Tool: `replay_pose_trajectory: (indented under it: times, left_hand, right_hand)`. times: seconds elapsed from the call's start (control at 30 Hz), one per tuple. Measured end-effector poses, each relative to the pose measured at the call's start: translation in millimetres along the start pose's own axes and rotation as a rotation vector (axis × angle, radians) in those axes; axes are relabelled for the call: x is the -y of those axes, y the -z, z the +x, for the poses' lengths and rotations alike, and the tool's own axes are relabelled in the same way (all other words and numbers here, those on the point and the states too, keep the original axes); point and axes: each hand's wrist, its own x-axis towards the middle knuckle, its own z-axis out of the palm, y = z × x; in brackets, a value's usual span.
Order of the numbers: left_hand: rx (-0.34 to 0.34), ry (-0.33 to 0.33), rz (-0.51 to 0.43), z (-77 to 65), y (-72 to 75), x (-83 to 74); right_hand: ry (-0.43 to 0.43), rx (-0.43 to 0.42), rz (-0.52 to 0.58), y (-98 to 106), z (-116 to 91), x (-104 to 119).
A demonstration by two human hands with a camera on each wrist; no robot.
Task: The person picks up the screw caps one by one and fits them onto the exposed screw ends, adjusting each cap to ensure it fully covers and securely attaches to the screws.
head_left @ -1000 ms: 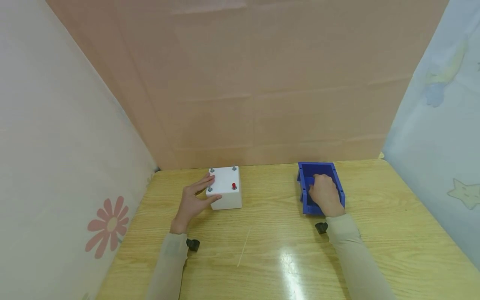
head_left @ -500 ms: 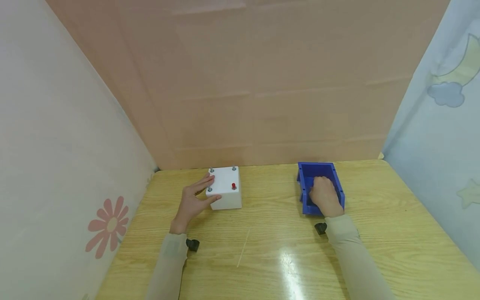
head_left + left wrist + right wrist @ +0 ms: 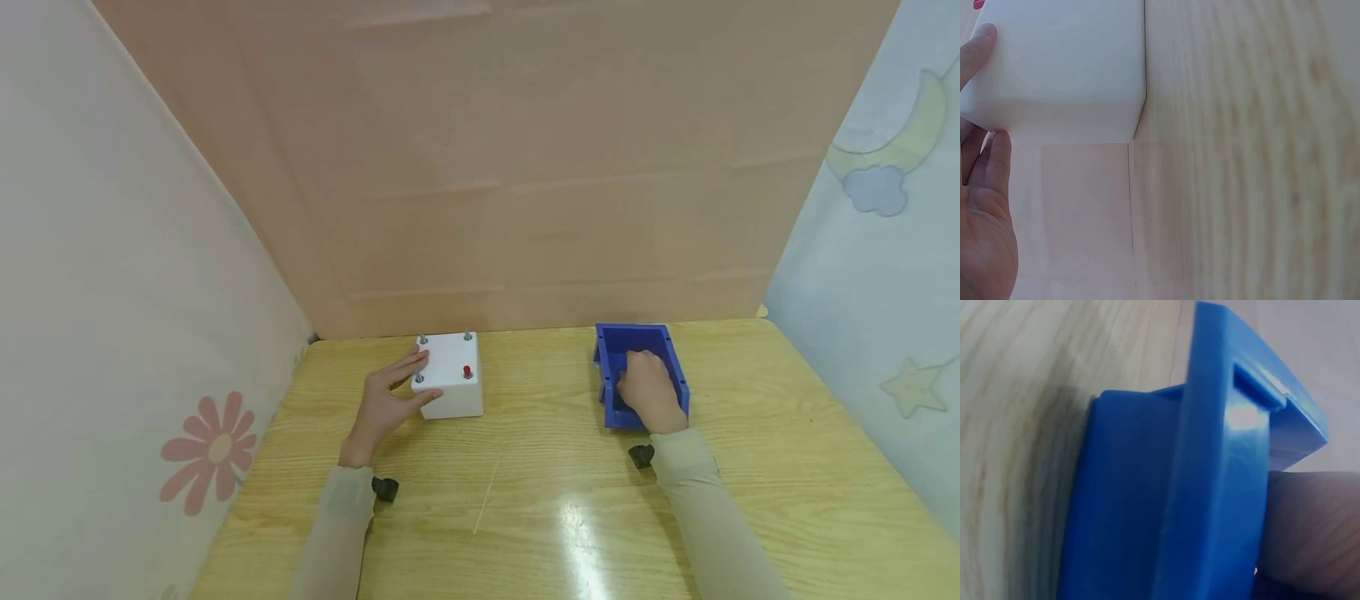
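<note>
On the table's left side stands a white box [image 3: 450, 362] with a metal post near several corners of its top. A small red cap [image 3: 467, 372] sits at the near right corner. My left hand [image 3: 390, 404] holds the box at its left side, thumb on the near face and fingers at the left top edge. In the left wrist view, thumb and fingertips touch two faces of the box [image 3: 1072, 56]. My right hand [image 3: 649, 387] reaches down into a blue bin [image 3: 681, 367]. Its fingertips are hidden, and whatever they touch inside cannot be seen.
The wooden table [image 3: 525, 483] carries both things. Behind it rises a brown paper-like panel [image 3: 525, 208]. Patterned walls close in at left and right. A dark wrist camera [image 3: 386, 489] shows below the left hand, another wrist camera [image 3: 641, 456] below the right.
The right hand stays inside the blue bin and shifts only slightly. The left hand and the white box keep their place.
</note>
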Motion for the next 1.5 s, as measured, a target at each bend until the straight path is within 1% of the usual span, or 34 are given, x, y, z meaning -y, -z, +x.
replay_pose_trajectory:
  times: [0.2, 0.3, 0.5, 0.6, 0.73, 0.9, 1.03, 1.2, 1.33, 1.5]
  left_hand:
    - [-0.003, -0.003, -0.005, -0.2, -0.5, 1.0]
    - [-0.003, -0.005, -0.006, -0.2, -0.5, 1.3]
    - [0.001, -0.001, -0.008, -0.1, 0.1, -0.1]
    - [0.000, 0.002, -0.007, 0.0, 0.2, -0.9]
    - [-0.003, 0.004, -0.009, 0.0, 0.1, -0.2]
    - [-0.008, -0.009, -0.020, 0.1, -0.4, 0.0]
    - [-0.009, -0.019, -0.019, 0.2, -0.8, -2.0]
    - [-0.007, -0.008, -0.024, -0.2, -0.6, -2.3]
    - [-0.003, -0.006, -0.024, -0.3, 0.0, -0.5]
    - [-0.003, 0.000, -0.020, -0.5, 0.4, -1.5]
  right_hand:
    - [-0.015, 0.049, 0.056, -1.2, 2.4, -0.1]
    - [-0.029, 0.060, 0.066, -1.8, 3.7, -0.4]
    - [-0.020, 0.024, 0.005, -3.0, 2.1, -2.7]
    - [-0.031, 0.020, -0.018, -2.9, 0.8, -2.9]
    - [-0.051, 0.032, -0.036, -3.3, -1.1, -2.9]
    - [-0.063, 0.014, -0.035, -6.0, -1.3, -4.0]
    - [-0.031, -0.022, -0.047, -9.9, -0.4, -6.6]
    - [-0.002, -0.058, -0.082, -15.4, 2.6, -10.1]
    - [-0.026, -0.059, -0.082, -17.6, 4.9, -10.9]
    - [-0.059, -0.050, -0.057, -18.0, 5.2, -10.3]
